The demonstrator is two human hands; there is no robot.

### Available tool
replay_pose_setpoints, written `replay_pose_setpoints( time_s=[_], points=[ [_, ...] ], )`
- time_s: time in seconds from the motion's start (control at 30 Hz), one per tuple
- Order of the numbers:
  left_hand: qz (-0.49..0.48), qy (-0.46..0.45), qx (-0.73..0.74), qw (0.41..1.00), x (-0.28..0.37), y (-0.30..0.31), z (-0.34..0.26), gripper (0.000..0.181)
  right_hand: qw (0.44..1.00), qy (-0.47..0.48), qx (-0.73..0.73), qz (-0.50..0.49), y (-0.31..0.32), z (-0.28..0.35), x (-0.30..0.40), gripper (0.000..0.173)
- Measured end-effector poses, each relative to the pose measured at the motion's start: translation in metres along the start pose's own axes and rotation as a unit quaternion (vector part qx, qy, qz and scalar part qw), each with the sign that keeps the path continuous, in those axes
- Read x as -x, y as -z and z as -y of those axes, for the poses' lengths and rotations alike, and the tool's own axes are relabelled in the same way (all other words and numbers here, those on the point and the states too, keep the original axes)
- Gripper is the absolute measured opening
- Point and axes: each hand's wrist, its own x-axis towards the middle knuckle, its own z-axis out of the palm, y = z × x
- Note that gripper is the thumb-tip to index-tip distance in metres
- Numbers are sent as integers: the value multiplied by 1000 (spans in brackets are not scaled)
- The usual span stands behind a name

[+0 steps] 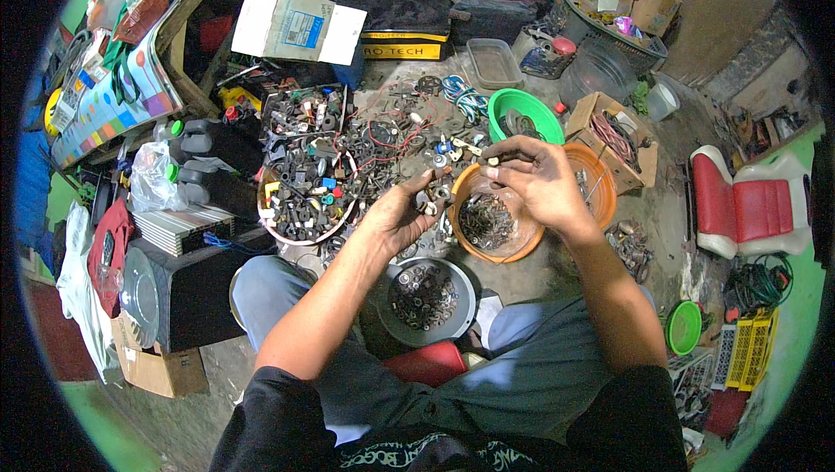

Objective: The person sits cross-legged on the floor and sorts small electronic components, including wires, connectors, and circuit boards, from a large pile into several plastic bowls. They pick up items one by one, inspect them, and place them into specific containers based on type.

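Cupped in the fingers of my left hand (394,214) are several small metal parts (427,203), some of them ring-shaped. My right hand (541,181) pinches a small pale piece (493,161) between thumb and fingertips, above the rim of an orange plastic bowl (462,237). Dark screws and small metal bits (486,221) lie inside that bowl. Between my knees stands a grey basin (464,325) holding nuts and washers (424,296). The fingers of both hands are darkened with grime.
Mixed loose parts (385,133) and red wire cover the floor ahead, with a pale-rimmed round container (261,211) of parts at left. Beyond the bowl are a green basin (492,103), a second orange bowl (607,201) and a cardboard box (646,165) with cables. A black box (202,296) stands left.
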Motion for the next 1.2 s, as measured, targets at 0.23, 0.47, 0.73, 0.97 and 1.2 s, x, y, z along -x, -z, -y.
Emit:
replay_pose_setpoints(
  time_s=[0.23, 0.47, 0.73, 0.97, 1.2],
  points=[
    [-29, -2, 6, 1000, 4, -12, -1, 29, 990, 88, 107, 12, 3, -2, 0, 19],
    [-37, 10, 54, 998, 6, -13, -3, 32, 936, 133, 327, 7, 9, 3, 2, 25],
    [-19, 19, 45, 999, 14, -22, 0, 39, 833, 91, 544, 26, 17, -4, 10, 23],
    [-18, 4, -23, 1000, 14, -24, 6, 53, 903, 221, 356, 94, -8, -6, 11, 28],
    [-9, 17, -109, 994, 15, -22, 18, 64, 877, 212, 412, 127, -31, -17, 20, 35]
  ],
)
